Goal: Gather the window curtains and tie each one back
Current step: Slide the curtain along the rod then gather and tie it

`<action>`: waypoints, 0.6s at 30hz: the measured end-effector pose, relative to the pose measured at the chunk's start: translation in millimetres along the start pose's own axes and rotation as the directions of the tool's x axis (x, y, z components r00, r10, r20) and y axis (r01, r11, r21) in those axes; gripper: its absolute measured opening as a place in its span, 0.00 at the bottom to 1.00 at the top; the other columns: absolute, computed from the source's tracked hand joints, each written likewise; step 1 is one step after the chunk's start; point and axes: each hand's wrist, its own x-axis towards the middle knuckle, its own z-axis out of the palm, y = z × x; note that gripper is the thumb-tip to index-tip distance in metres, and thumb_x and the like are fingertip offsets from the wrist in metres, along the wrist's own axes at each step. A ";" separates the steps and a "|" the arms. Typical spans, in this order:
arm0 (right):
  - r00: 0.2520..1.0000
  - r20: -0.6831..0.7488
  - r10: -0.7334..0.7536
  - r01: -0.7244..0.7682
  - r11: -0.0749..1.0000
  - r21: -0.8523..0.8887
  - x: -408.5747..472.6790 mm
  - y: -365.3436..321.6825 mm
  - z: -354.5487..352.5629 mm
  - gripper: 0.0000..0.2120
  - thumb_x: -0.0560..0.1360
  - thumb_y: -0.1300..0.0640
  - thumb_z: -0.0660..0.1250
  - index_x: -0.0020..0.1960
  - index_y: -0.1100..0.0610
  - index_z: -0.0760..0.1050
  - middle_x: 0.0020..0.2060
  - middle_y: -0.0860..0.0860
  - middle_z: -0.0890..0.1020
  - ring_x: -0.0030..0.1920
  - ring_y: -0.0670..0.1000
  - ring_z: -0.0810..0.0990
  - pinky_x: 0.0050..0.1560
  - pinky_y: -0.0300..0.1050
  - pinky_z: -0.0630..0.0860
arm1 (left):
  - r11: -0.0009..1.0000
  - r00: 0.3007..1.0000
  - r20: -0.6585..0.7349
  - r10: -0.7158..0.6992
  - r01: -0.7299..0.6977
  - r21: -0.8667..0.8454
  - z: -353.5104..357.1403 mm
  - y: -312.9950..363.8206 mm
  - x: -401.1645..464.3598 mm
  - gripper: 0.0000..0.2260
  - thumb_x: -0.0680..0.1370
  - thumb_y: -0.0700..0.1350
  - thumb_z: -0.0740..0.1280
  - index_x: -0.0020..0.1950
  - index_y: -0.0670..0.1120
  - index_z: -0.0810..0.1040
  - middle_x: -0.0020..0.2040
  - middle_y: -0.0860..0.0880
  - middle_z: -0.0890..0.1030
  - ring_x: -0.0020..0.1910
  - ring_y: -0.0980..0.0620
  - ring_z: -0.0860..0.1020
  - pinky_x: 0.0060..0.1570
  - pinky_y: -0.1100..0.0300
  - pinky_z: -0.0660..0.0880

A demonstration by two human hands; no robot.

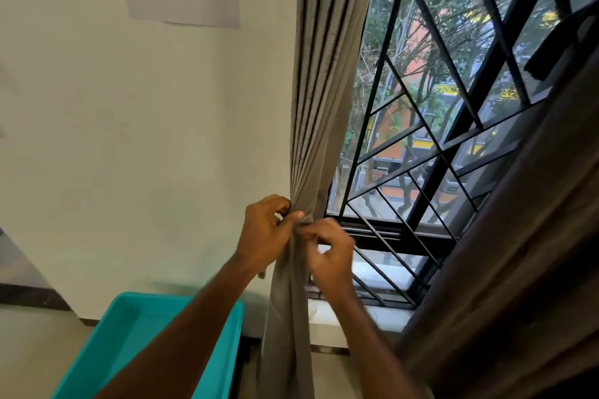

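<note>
Two forearms rise from the bottom edge past a teal tub (107, 350) toward the gathered grey curtain (319, 113). Its long axis runs near-vertical, narrowing to a waist exactly where the hands meet. The left hand (264, 233) clasps that waist from the wall side, fingers curled round the folds. The right hand (330, 256), window side and slightly lower, pinches something small at the front of the bundle, probably a tie, though blur hides it. Beyond, the window grille (453, 126) shows trees; a second, darker curtain (518, 269) hangs loose at right.
</note>
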 end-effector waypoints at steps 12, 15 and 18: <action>0.854 -0.001 0.520 -0.509 0.837 0.202 31.3 25.4 -18.1 0.08 0.76 0.63 0.74 0.54 0.53 0.83 0.46 0.52 0.86 0.50 0.52 0.85 0.55 0.60 0.83 | 1.000 0.999 -0.039 -0.009 0.010 0.024 -27.7 -14.2 -7.6 0.16 0.76 0.41 0.74 0.37 0.57 0.72 0.32 0.58 0.74 0.36 0.61 0.76 0.37 0.73 0.71; 0.837 -0.198 0.510 -0.467 0.854 0.229 23.7 23.5 -18.3 0.07 0.74 0.63 0.76 0.40 0.55 0.82 0.33 0.49 0.83 0.37 0.48 0.80 0.46 0.54 0.82 | 0.998 0.996 -0.094 0.004 0.002 0.071 -28.2 -15.3 -6.6 0.10 0.76 0.42 0.74 0.39 0.51 0.75 0.35 0.58 0.76 0.35 0.59 0.77 0.38 0.74 0.72; 0.873 -0.293 0.390 -0.382 0.920 0.086 13.1 13.8 -11.2 0.13 0.73 0.63 0.77 0.37 0.50 0.78 0.30 0.42 0.79 0.33 0.43 0.76 0.39 0.38 0.75 | 0.994 0.989 -0.149 0.005 0.011 0.111 -20.6 -13.0 -6.9 0.07 0.76 0.43 0.74 0.41 0.47 0.77 0.35 0.54 0.77 0.36 0.57 0.76 0.39 0.74 0.72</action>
